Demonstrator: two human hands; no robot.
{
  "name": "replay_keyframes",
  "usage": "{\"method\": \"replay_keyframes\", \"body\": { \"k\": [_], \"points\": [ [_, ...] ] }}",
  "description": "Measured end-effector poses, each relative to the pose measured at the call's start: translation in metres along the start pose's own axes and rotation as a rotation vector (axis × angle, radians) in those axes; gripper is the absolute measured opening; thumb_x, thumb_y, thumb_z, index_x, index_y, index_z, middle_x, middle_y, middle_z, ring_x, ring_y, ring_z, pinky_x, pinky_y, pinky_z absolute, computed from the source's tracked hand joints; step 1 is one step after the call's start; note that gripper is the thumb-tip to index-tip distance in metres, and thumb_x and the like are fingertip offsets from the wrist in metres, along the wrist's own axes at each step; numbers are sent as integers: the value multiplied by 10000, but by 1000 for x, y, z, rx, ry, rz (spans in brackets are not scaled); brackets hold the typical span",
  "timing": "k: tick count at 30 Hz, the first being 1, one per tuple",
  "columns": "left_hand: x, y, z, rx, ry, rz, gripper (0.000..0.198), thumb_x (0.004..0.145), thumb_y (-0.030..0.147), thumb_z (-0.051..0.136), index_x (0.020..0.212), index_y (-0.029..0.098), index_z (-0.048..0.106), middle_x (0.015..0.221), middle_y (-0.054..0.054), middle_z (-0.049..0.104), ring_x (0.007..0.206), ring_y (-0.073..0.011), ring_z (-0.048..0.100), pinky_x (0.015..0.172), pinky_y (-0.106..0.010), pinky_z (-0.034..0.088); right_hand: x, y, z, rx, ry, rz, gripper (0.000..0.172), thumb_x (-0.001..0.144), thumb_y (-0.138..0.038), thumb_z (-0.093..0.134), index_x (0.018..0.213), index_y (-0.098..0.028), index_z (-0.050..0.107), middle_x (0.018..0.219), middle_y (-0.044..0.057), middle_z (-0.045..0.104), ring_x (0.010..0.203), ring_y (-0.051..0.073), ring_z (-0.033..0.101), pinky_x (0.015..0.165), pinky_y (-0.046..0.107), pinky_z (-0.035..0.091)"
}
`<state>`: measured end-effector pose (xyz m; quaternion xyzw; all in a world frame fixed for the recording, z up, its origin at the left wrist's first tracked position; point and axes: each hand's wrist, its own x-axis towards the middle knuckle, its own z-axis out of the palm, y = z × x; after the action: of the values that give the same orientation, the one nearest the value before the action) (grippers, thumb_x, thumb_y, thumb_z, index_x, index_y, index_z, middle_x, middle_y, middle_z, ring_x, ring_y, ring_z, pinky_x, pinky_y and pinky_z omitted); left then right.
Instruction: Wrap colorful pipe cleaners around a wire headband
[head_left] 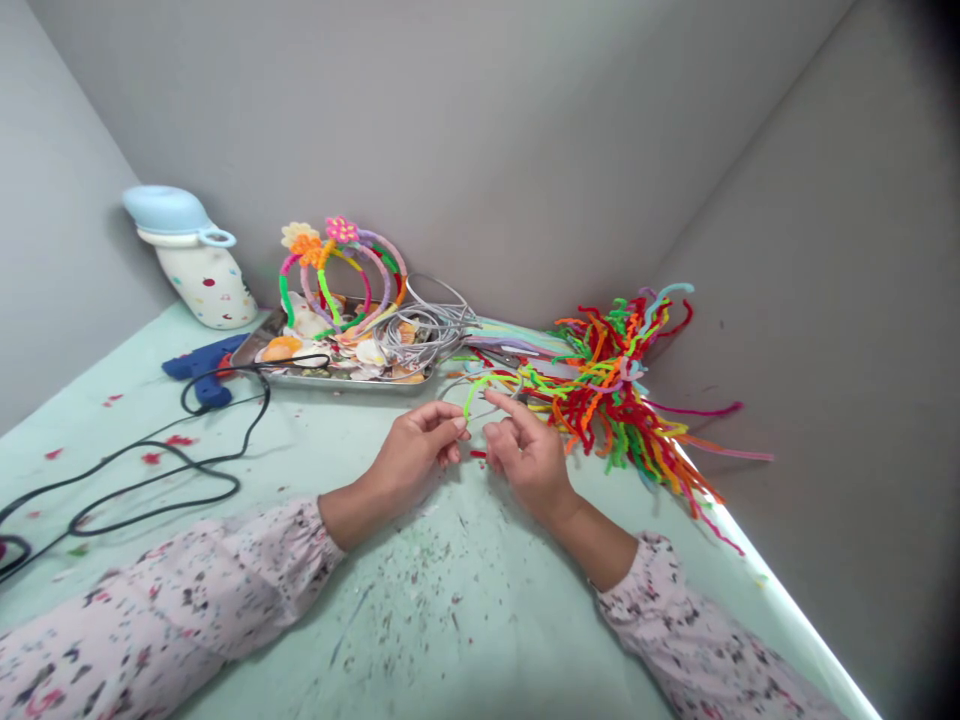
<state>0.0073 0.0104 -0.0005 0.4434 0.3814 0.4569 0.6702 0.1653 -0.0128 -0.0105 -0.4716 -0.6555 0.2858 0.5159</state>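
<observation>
My left hand point(420, 445) and my right hand point(525, 452) meet over the pale green table point(390, 620), both pinching a thin grey hairband point(480, 385) partly wrapped in a lime green pipe cleaner point(472, 395). The left fingers are closed on one end of the band. The right thumb and forefinger pinch the green pipe cleaner against the band. A small red bit lies between the two hands.
A pile of coloured pipe cleaners point(622, 385) lies at the right by the wall. A metal tray point(337, 375) holds shells, grey bands and finished wrapped hairbands point(341, 270). A blue glue gun point(202, 365) with black cord point(165, 470) lies left, with a white-and-blue jug point(191, 255) behind.
</observation>
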Motion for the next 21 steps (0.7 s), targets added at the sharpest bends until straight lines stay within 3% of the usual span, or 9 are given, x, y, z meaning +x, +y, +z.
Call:
{"method": "replay_keyframes", "body": {
  "k": [3, 12, 17, 21],
  "points": [
    [0, 0, -1, 158, -9, 53, 162, 739, 267, 672, 836, 151, 613, 505, 49, 540, 453, -75, 467, 451, -187, 352, -1, 0, 1, -47, -65, -32, 504, 868, -396, 549, 1304, -150, 493, 499, -69, 525, 454, 108, 503, 508, 235, 443],
    [0, -1, -3, 297, -46, 140, 110, 753, 259, 638, 754, 149, 636, 608, 27, 548, 516, -80, 436, 492, -198, 343, -5, -3, 2, -302, -149, -270, 535, 845, -344, 585, 1353, -228, 464, 542, -66, 569, 462, 103, 506, 540, 220, 454],
    [0, -7, -3, 298, -70, 153, 117, 748, 268, 647, 748, 152, 658, 581, 17, 563, 515, -92, 461, 505, -203, 347, -6, -4, 1, -417, -25, -387, 469, 851, -307, 577, 1315, -255, 521, 761, 25, 691, 635, 168, 622, 674, 299, 508],
    [1, -5, -2, 248, -24, 112, 129, 742, 280, 653, 738, 153, 634, 546, 28, 551, 460, -83, 449, 471, -205, 336, -3, -8, -1, -454, 108, -431, 483, 837, -287, 585, 1310, -238, 502, 963, 79, 679, 766, 200, 625, 728, 345, 519]
  ]
}}
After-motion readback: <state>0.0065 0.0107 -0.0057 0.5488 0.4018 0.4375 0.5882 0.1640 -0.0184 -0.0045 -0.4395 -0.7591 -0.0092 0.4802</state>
